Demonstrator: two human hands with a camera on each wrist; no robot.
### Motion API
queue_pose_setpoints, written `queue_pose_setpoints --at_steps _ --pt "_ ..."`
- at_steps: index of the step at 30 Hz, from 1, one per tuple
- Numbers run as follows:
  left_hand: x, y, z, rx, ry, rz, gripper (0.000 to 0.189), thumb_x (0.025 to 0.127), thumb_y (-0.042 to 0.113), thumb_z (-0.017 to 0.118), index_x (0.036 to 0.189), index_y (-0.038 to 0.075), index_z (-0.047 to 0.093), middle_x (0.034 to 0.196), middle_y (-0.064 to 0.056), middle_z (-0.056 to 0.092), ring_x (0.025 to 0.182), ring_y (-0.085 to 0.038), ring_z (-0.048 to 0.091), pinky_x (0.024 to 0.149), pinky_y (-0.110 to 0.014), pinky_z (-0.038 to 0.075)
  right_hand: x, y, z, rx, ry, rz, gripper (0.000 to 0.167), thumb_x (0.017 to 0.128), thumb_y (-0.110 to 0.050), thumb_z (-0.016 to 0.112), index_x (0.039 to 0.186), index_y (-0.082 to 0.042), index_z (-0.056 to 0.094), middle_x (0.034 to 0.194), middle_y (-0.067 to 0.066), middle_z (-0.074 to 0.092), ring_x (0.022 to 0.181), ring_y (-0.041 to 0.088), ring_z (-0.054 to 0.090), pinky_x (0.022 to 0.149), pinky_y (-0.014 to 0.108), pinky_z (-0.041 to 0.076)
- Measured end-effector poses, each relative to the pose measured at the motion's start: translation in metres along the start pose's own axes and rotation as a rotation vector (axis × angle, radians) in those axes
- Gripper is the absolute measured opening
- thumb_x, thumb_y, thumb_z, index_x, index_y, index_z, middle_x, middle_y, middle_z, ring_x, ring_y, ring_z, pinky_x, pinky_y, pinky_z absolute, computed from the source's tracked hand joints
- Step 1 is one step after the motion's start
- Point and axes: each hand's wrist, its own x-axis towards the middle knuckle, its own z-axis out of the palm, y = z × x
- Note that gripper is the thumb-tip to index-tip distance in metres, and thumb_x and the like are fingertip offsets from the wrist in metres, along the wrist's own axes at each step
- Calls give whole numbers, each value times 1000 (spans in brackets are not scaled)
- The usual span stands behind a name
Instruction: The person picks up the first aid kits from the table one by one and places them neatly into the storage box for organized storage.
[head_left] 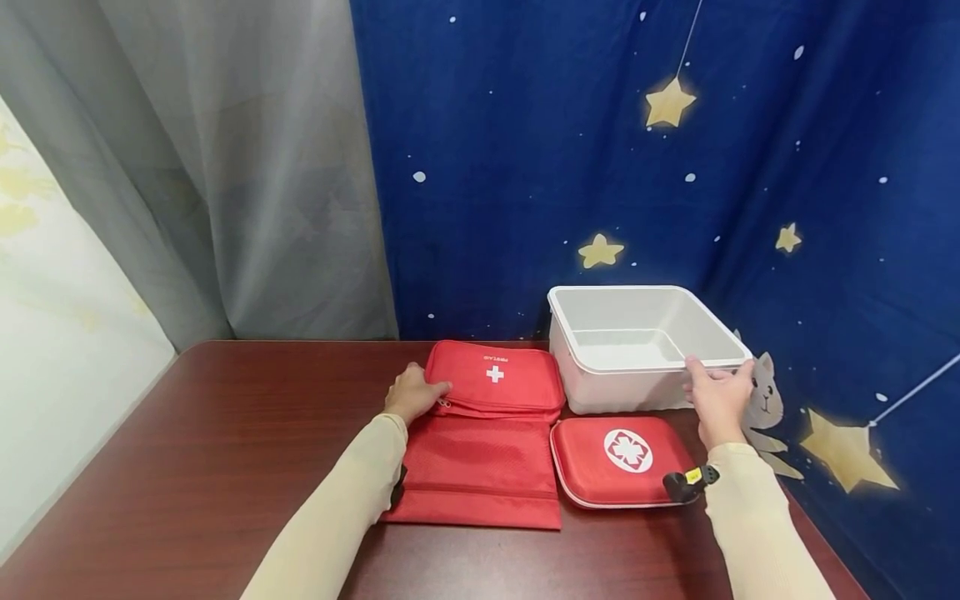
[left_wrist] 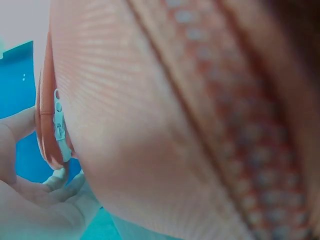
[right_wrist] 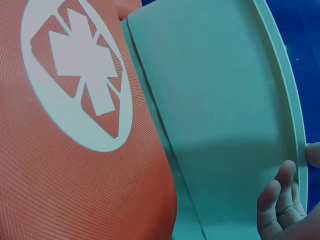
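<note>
A red first aid pouch (head_left: 517, 392) with a white cross lies on the table, its lower flap (head_left: 480, 457) spread toward the front. My left hand (head_left: 412, 393) pinches the pouch's left edge, beside the zipper pull (left_wrist: 59, 120) in the left wrist view. At the front right corner of a white bin (head_left: 615, 387), my right hand (head_left: 720, 404) grips the rim. The thumb is over the rim and the fingers are under it. In front of the bin sits a red hard-shell first aid case (head_left: 585, 450), closed, below my right wrist.
All of these stand on a dark red-brown table (head_left: 225, 450). Behind it hang a grey curtain (head_left: 277, 167) and a blue curtain (head_left: 510, 167) with stars. A cat figure (head_left: 767, 392) shows past the table's right edge.
</note>
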Motion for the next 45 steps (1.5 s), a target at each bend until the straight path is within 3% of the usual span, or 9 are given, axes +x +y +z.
queue_pose_setpoints --at_steps 7,10,14,17,23,27,39,45 --pt "-1 -1 -2 -131 30 40 40 90 31 69 108 -2 55 96 -18 63 93 -35 60 86 -47 49 1 0 1 -7 10 5 103 96 -30 64 157 -13 -17 66 -11 62 56 5 62 53 15 49" --pt "0 -2 -2 -258 15 15 35 92 26 69 108 -2 55 96 -17 61 85 -27 62 80 -38 55 1 0 2 -4 12 1 103 97 -30 64 157 -12 -17 65 -12 61 55 4 61 53 15 48" --pt "2 -3 -3 -467 -35 -30 31 95 19 67 112 -2 52 94 -17 58 65 -15 64 60 -29 59 1 1 1 6 9 2 103 97 -30 64 157 -12 -17 65 -14 61 56 4 61 54 14 48" --pt "2 -3 -4 -580 -63 -42 28 97 16 63 114 -2 50 90 -16 56 56 -12 62 54 -29 58 1 1 1 0 6 10 103 97 -32 64 157 -13 -18 66 -13 62 58 5 62 55 14 48" --pt "1 4 -8 -751 -72 -63 25 101 15 54 117 -3 44 93 -17 55 59 -15 64 59 -37 60 0 0 1 11 15 21 104 96 -31 65 157 -16 -18 65 -13 62 56 5 61 54 15 48" --pt "0 8 -11 -808 -54 -58 24 102 13 52 118 -3 43 96 -18 56 60 -15 64 59 -38 60 -2 -2 0 17 12 21 104 96 -31 65 157 -16 -18 65 -13 61 55 5 60 53 15 48" --pt "-5 13 -20 -816 79 -38 28 102 16 53 122 -2 45 98 -15 55 63 -12 61 57 -29 58 0 0 1 -9 20 7 103 97 -31 64 157 -13 -17 63 -13 61 54 4 59 52 15 47" --pt "-5 16 -23 -917 144 -17 28 102 15 53 123 -2 45 98 -16 57 64 -11 62 55 -26 57 2 1 1 -11 16 5 102 97 -31 64 156 -13 -18 64 -12 62 56 5 60 53 16 47"
